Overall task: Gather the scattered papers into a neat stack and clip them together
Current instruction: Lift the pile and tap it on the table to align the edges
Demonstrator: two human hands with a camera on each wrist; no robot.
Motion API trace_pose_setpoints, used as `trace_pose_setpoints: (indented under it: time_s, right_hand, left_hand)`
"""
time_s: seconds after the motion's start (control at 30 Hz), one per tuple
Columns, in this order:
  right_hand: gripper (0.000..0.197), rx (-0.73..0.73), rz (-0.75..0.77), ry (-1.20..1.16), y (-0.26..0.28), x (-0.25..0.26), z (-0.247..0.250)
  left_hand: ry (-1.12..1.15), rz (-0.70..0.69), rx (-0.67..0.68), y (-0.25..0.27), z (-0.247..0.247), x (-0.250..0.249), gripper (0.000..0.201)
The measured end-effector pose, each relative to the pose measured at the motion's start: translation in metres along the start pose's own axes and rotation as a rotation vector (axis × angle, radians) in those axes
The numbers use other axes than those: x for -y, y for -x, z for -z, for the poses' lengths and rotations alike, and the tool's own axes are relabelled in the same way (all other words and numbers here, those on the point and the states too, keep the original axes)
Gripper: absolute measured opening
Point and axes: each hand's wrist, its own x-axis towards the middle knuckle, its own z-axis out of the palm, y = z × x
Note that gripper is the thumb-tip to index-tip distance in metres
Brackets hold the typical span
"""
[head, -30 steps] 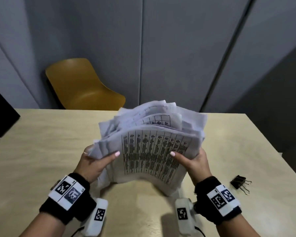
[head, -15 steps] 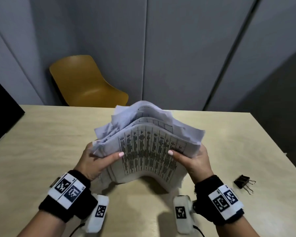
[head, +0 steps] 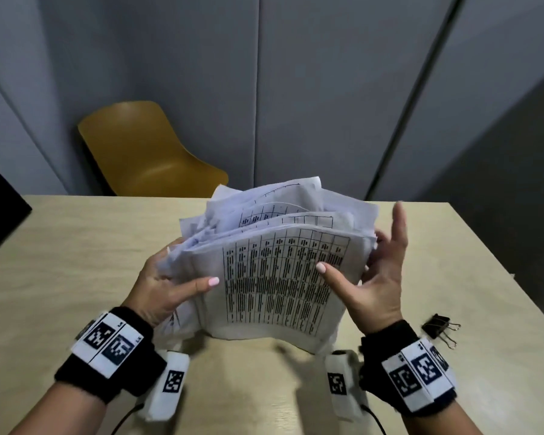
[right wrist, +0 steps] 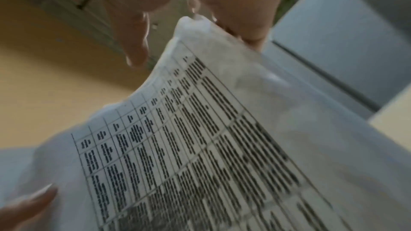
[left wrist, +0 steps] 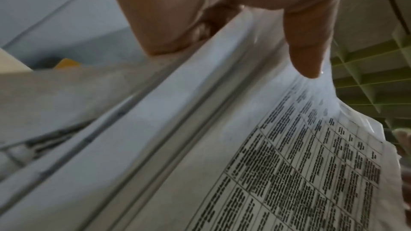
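Note:
A thick, uneven stack of printed papers (head: 280,277) stands on its lower edge on the wooden table (head: 76,277), with a table-filled sheet facing me. My left hand (head: 187,266) grips its left side, thumb across the front sheet and fingers behind. My right hand (head: 365,246) is at the right edge: its thumb rests on the front sheet and its fingers are spread straight, the index pointing up. The left wrist view shows the left thumb on the papers (left wrist: 266,164). In the right wrist view, the top corner of the papers (right wrist: 200,147) lies between thumb and fingers. A black binder clip (head: 437,326) lies on the table, right of my right wrist.
A yellow chair (head: 145,152) stands behind the table's far edge, against grey wall panels. Something dark (head: 0,215) juts in at the left edge. The table's right edge runs close past the clip.
The right hand has loosened from its grip and spread its fingers, index now pointing up. The bowed stack has straightened and stands more upright. The left hand keeps its hold.

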Motion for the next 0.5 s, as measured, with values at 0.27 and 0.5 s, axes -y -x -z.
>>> trace_pose_setpoints:
  time_s: [0.27, 0.5]
  right_hand:
    - [0.037, 0.051, 0.327, 0.511, -0.005, 0.017, 0.002]
    - [0.060, 0.070, 0.347, 0.528, -0.001, 0.020, 0.004]
  left_hand:
    - [-0.071, 0.018, -0.069, 0.001, 0.004, 0.005, 0.068]
    - [-0.024, 0.049, -0.017, 0.005, 0.007, 0.008, 0.069]
